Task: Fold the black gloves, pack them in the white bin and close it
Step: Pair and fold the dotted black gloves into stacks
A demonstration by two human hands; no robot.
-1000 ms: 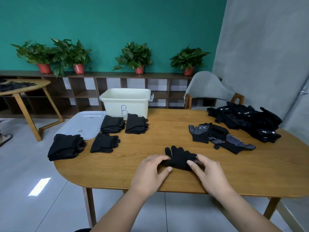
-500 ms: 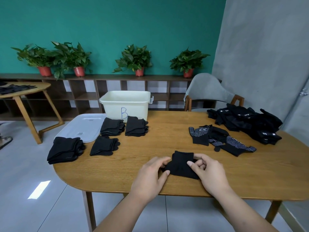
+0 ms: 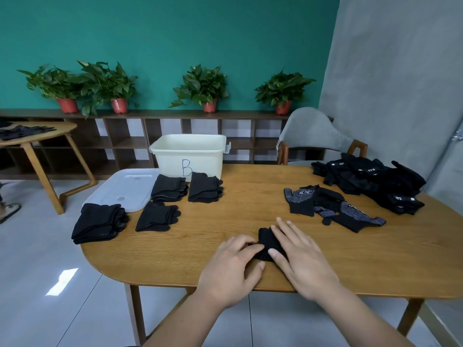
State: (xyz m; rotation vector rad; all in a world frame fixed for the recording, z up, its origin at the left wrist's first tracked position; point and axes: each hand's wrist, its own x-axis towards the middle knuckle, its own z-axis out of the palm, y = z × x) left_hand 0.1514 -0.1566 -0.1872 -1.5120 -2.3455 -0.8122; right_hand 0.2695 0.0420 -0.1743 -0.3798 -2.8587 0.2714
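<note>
A folded black glove (image 3: pixel 269 242) lies near the front edge of the wooden table (image 3: pixel 250 201). My right hand (image 3: pixel 298 254) lies flat on it with straight fingers, covering its right half. My left hand (image 3: pixel 233 261) touches the glove's left edge with bent fingertips. The white bin (image 3: pixel 190 156), marked with a blue B, stands open at the back of the table. Its lid (image 3: pixel 125 190) lies flat to its left. Several stacks of folded gloves (image 3: pixel 100 221) sit between lid and bin. Unfolded gloves (image 3: pixel 325 204) lie at the right.
A larger heap of black gloves (image 3: pixel 370 181) fills the table's far right corner. A grey chair (image 3: pixel 313 136) stands behind the table. A second wooden table (image 3: pixel 37 136) holding gloves is at the left, and potted plants (image 3: pixel 200 88) line a low shelf.
The glove was folded over on itself, its fingers no longer showing. My right hand went from pinching the glove to lying flat on it.
</note>
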